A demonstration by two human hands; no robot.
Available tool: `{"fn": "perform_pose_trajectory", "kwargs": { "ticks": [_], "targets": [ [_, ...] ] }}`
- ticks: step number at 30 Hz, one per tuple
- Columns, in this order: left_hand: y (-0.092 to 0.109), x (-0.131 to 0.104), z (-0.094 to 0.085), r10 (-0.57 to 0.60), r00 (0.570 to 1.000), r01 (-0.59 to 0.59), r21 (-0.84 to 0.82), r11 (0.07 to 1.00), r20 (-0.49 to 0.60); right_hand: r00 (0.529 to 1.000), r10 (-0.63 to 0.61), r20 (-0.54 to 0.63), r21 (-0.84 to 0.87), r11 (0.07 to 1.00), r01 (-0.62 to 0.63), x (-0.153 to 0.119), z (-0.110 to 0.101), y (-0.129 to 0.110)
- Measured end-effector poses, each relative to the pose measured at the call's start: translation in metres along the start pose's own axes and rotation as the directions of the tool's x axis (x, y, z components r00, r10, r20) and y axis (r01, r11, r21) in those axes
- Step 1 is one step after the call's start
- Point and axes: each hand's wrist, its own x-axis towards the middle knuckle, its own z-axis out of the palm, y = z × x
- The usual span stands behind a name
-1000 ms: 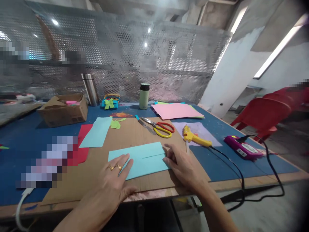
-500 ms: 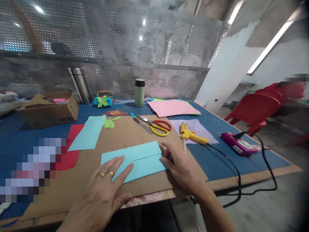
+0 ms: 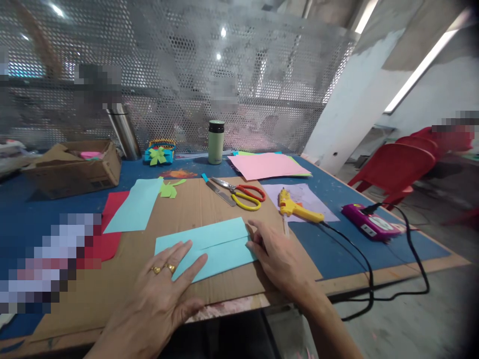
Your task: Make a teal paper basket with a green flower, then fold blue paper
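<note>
A folded light-blue paper (image 3: 220, 244) lies on the brown cardboard sheet (image 3: 187, 202) in front of me, a flap edge running along its length. My left hand (image 3: 164, 279), with two rings, rests flat over its left part, fingers spread. At the right end of the paper, my right hand (image 3: 279, 254) has curled fingers, with the thumb and forefinger at its edge. Beyond the paper are scissors (image 3: 245, 194) with red and yellow handles and a metal blade (image 3: 220, 193) with a blue tip. A second light-blue sheet (image 3: 134, 204) lies to the left.
A yellow glue gun (image 3: 299, 209) sits on lilac paper at right, its cord near a purple power strip (image 3: 368, 222). Farther back stand a green bottle (image 3: 216, 143), a steel flask (image 3: 124, 134), a cardboard box (image 3: 75, 172) and pink paper (image 3: 269, 166). Red paper (image 3: 112, 219) lies left.
Both hands stay in nearly the same place on the folded paper. The view has shifted very slightly; nothing is taken up or let go.
</note>
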Motion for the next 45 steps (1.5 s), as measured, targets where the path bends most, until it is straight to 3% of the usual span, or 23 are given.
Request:
{"fn": "perform_pose_trajectory", "kwargs": {
  "ticks": [7, 12, 19, 25, 29, 33, 39, 45],
  "targets": [
    [0.001, 0.003, -0.006, 0.002, 1.0, -0.002, 0.017, 1.0, 0.007, 1.0, -0.008, 0.0, 0.001, 1.0, 0.008, 0.0, 0.002, 0.0],
    [0.002, 0.005, -0.01, -0.006, 0.998, 0.004, 0.031, 1.0, 0.063, 0.982, -0.163, -0.092, -0.072, 0.985, 0.157, -0.002, 0.004, 0.001],
    [0.009, 0.01, -0.015, -0.056, 0.986, 0.052, 0.028, 0.998, 0.154, 0.881, -0.467, -0.082, -0.315, 0.85, 0.421, -0.007, -0.004, -0.012],
    [0.013, 0.012, -0.02, -0.141, 0.958, 0.148, -0.008, 0.989, 0.25, 0.783, -0.622, 0.02, -0.19, 0.767, 0.613, -0.014, 0.005, -0.035],
    [0.013, 0.013, -0.019, -0.155, 0.953, 0.165, -0.015, 0.986, 0.261, 0.775, -0.616, 0.145, -0.177, 0.754, 0.632, -0.013, 0.017, -0.035],
    [0.012, 0.009, -0.015, -0.142, 0.967, 0.149, -0.014, 0.989, 0.213, 0.788, -0.57, 0.232, -0.186, 0.769, 0.611, -0.012, 0.02, -0.031],
    [0.024, -0.006, -0.013, -0.162, 0.986, 0.158, 0.092, 0.983, 0.049, 0.785, -0.588, 0.197, -0.175, 0.766, 0.618, -0.013, 0.023, -0.027],
    [0.04, -0.013, -0.018, -0.197, 0.98, 0.2, 0.146, 0.969, -0.034, 0.773, -0.609, 0.177, -0.19, 0.75, 0.634, -0.012, 0.026, -0.025]
  ]
}}
